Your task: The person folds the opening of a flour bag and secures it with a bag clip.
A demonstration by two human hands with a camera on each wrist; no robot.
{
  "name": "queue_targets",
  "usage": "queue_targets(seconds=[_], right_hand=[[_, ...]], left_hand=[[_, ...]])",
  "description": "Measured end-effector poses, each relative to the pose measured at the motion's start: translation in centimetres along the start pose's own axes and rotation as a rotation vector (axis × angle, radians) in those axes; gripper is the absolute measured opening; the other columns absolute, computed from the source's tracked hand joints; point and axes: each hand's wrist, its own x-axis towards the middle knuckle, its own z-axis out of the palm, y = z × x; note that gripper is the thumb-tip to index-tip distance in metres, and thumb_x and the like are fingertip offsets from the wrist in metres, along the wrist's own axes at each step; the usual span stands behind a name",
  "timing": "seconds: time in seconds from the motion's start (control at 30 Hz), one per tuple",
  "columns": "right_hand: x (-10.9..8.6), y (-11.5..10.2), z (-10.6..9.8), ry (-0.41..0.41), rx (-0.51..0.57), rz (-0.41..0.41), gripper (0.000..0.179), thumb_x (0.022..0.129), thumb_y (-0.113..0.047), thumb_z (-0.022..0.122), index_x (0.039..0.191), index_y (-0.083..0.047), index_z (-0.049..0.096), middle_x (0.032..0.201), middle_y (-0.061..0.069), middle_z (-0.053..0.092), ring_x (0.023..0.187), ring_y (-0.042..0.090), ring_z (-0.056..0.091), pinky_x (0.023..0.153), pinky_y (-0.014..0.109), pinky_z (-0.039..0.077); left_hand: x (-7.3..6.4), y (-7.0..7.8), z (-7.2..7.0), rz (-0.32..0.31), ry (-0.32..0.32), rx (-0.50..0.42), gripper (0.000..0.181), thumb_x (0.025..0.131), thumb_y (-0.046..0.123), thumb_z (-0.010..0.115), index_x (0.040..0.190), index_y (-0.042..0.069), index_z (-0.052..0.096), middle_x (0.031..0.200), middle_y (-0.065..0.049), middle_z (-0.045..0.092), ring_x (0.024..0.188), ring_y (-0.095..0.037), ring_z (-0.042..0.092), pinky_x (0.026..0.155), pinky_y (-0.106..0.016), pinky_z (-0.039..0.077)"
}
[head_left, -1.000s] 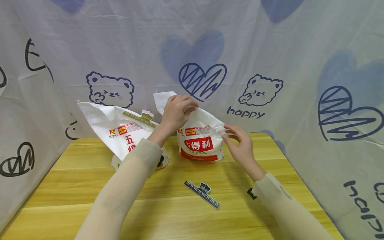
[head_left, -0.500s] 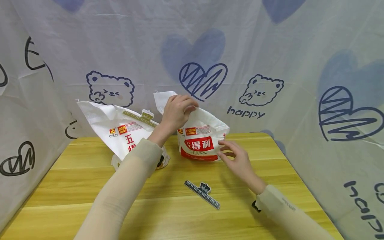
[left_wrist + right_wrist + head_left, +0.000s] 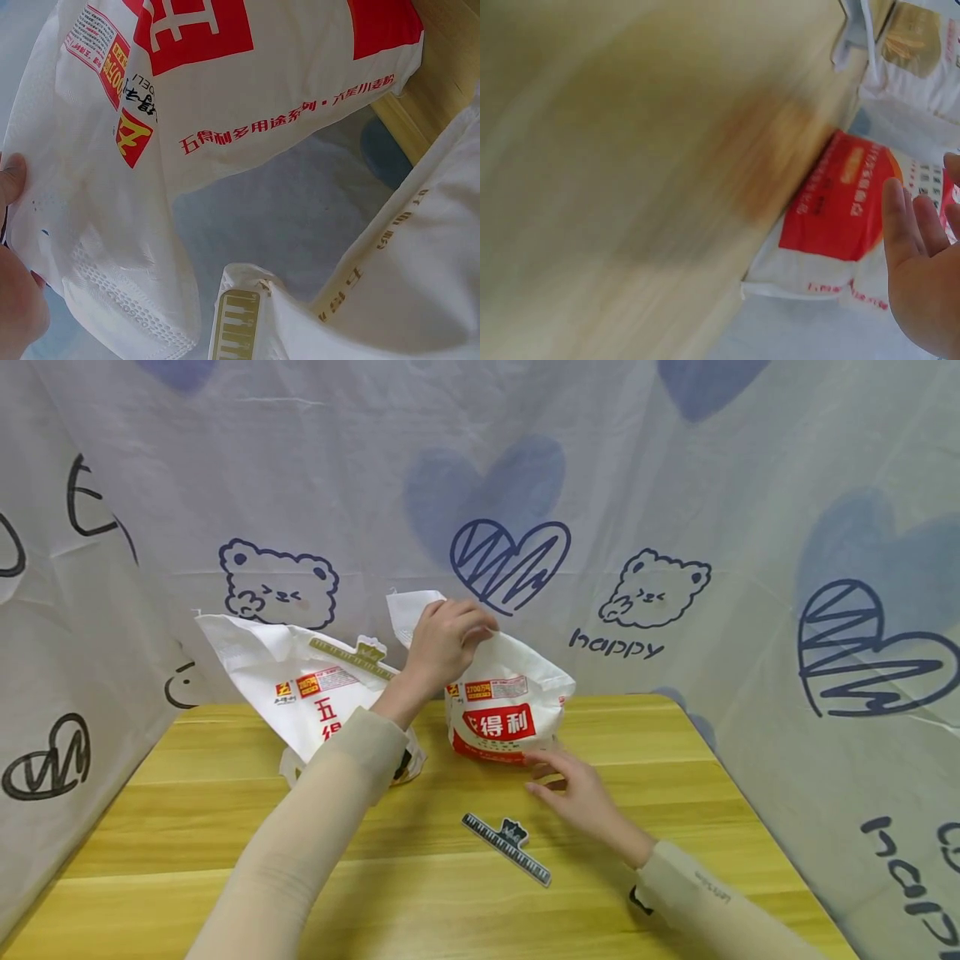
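Note:
A white flour bag (image 3: 495, 702) with red print stands towards the back of the table, its top folded over. My left hand (image 3: 446, 639) pinches that folded top edge; in the left wrist view the thumb and part of the left hand (image 3: 19, 300) show at the bag's edge. Just in front of the bag's lower right corner is my right hand (image 3: 573, 793), fingers loosely bent and holding nothing. The right wrist view shows the right hand's fingers (image 3: 922, 232) before the bag's red panel. On the table nearer me lies a black-and-white piano-keyboard clip (image 3: 507, 847).
A second white flour bag (image 3: 258, 664) leans at the left, partly behind my left forearm. A gold keyboard-patterned clip (image 3: 352, 656) sits across its top. The wooden table (image 3: 420, 893) ends against a printed curtain (image 3: 517, 427).
My right hand has let go of the bag's right corner and come down and towards me, near the bag's base. My left hand keeps its hold on the folded top.

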Motion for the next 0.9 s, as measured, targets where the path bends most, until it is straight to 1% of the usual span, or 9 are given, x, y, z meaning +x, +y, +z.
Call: queue_targets(seconds=[0.2,0.33,0.43,0.63,0.77,0.9], right_hand=[[-0.4,0.3,0.9,-0.126,-0.015,0.011,0.045,0.094,-0.004,0.075,0.136,0.002,0.062,0.127,0.023,0.066,0.104,0.035,0.071,0.084,0.032,0.062],[-0.4,0.3,1.4,-0.191,-0.035,0.021,0.044,0.095,-0.006,0.075,0.136,0.002,0.062,0.126,0.022,0.068,0.104,0.035,0.071,0.085,0.032,0.062],[-0.5,0.4,1.7,-0.225,-0.046,0.025,0.043,0.095,-0.006,0.075,0.135,0.002,0.062,0.125,0.021,0.069,0.105,0.034,0.071,0.086,0.035,0.061],[-0.4,0.6,2.3,-0.297,-0.076,0.044,0.042,0.094,-0.008,0.076,0.133,0.002,0.064,0.125,0.016,0.07,0.105,0.03,0.071,0.09,0.037,0.06],[-0.4,0.8,2.4,-0.342,-0.096,0.061,0.036,0.094,-0.009,0.076,0.128,0.0,0.068,0.121,0.012,0.072,0.103,0.024,0.071,0.089,0.034,0.06],[-0.4,1.0,2.6,-0.368,-0.129,0.083,0.031,0.094,-0.01,0.076,0.124,-0.004,0.072,0.112,0.003,0.073,0.099,0.016,0.07,0.087,0.03,0.059]], left_hand=[[-0.1,0.1,0.0,-0.004,-0.003,-0.001,0.008,0.097,0.012,0.074,0.103,0.015,0.078,0.106,0.0,0.076,0.104,-0.024,0.066,0.105,-0.043,0.044],[-0.1,0.1,-0.1,-0.003,0.003,-0.002,0.008,0.097,0.011,0.074,0.102,0.015,0.079,0.106,0.0,0.076,0.104,-0.024,0.066,0.105,-0.044,0.044],[-0.1,0.2,-0.1,0.0,0.01,-0.003,0.008,0.097,0.011,0.074,0.102,0.014,0.079,0.106,0.0,0.076,0.104,-0.024,0.066,0.104,-0.045,0.044],[-0.1,0.2,-0.1,-0.006,0.011,-0.007,0.008,0.096,0.011,0.074,0.102,0.014,0.079,0.105,0.0,0.076,0.103,-0.024,0.066,0.105,-0.045,0.044],[-0.1,0.2,-0.1,-0.012,0.004,-0.007,0.008,0.097,0.011,0.073,0.102,0.014,0.079,0.106,0.001,0.076,0.104,-0.023,0.066,0.106,-0.044,0.044],[-0.2,0.2,0.0,-0.013,0.004,-0.002,0.008,0.097,0.011,0.073,0.102,0.014,0.079,0.105,0.001,0.076,0.103,-0.023,0.066,0.105,-0.044,0.044]])
